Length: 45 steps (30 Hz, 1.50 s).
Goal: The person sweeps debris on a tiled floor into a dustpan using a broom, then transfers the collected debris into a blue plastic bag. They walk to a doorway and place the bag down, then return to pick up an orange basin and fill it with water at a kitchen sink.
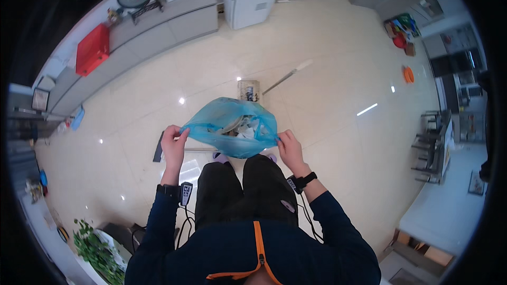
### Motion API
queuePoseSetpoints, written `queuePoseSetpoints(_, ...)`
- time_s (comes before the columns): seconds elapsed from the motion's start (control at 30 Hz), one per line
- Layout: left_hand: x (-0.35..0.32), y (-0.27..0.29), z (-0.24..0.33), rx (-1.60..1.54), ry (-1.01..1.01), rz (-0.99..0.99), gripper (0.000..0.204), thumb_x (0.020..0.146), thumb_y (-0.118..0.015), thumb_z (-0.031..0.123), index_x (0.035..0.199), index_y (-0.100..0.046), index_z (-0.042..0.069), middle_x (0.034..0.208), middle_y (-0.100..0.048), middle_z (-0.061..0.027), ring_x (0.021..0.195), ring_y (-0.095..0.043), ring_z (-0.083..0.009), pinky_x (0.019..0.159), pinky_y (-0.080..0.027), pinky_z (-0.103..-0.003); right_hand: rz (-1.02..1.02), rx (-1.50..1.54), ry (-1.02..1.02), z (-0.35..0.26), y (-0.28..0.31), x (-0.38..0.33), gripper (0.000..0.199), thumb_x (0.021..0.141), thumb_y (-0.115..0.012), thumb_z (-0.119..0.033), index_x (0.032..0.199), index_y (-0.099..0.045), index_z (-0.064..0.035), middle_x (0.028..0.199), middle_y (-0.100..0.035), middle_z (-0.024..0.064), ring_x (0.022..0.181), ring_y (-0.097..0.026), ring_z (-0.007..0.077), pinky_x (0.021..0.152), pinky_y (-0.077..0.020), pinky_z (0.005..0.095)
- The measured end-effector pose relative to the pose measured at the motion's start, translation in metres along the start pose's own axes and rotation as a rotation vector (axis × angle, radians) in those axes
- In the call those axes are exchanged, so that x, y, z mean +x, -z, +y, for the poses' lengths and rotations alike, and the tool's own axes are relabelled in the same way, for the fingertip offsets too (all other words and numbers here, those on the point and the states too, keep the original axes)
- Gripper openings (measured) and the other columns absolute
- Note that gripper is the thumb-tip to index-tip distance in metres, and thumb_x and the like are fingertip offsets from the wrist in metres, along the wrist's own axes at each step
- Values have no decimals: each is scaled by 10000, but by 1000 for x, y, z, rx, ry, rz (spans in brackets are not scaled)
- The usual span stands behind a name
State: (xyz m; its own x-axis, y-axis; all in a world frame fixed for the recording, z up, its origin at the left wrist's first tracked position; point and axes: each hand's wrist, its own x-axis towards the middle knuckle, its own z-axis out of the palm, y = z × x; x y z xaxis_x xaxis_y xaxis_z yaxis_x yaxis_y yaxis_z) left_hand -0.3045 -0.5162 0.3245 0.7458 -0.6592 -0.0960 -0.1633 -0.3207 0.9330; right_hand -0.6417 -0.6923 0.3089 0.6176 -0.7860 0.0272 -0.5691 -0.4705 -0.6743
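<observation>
Tiled flr (pixel 338 89), beige, glossy. Blue bag (pixel 219 111): mouth open, held over flr. L hand (pixel 173 145): pinching L rim. R hand (pixel 290 150): pinching R rim. Inside: white scraps (pixel 245 130), poss. paper, too small to tell. Step, I judge: spreading mouth; next calls for firm 2-handed grip.

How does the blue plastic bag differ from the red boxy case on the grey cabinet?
The blue bag is translucent; the red case looks opaque. The bag is crumpled; the case looks rigid. Left hand and right hand hold the bag; the case rests on the cabinet.
</observation>
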Motion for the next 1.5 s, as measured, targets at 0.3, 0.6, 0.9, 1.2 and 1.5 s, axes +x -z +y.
queuePoseSetpoints(0.3,1,-174,88,-320,-199,-485,77,979,-527,104,1026,-514,44,1065,-602,-72,982,-549,-127,894,-457,-292,448,169,35,35,108,-71,82,893,-577,-20,967,-602,5,1098,-561,116,936,-580,235,881,-448,293)
queuePoseSetpoints(0.6,-96,-449,198,-583,82,-648,153,1019,-474,186,1104,-525,69,960,-587,-11,887,-540,-86,796,-447,-246,506,914,-315,172,216,-122,149,1003,-491,-163,937,-539,-40,877,-553,-14,850,-493,74,784,-405,223)
queuePoseSetpoints(0.9,-106,-584,257,-781,220,-746,248,1026,-459,276,1020,-576,57,933,-624,-34,869,-596,-143,801,-489,-311,427,616,-469,287,348,-179,148,861,-646,-75,882,-507,-30,745,-489,10,670,-456,113,631,-412,252)
queuePoseSetpoints(1.2,-71,-699,309,-1000,225,-795,219,1020,-488,253,1100,-542,57,1037,-636,-55,958,-610,-175,904,-474,-338,485,595,-472,387,435,-129,189,857,-656,-32,954,-500,-77,809,-509,-33,751,-483,67,678,-403,219)
queuePoseSetpoints(1.5,-24,-854,362,-655,174,-1081,156,994,-522,153,1118,-571,73,993,-593,11,953,-548,-81,859,-442,-231,303,961,-506,461,492,83,331,881,-683,-149,1178,-602,-28,922,-646,18,842,-584,84,759,-462,240)
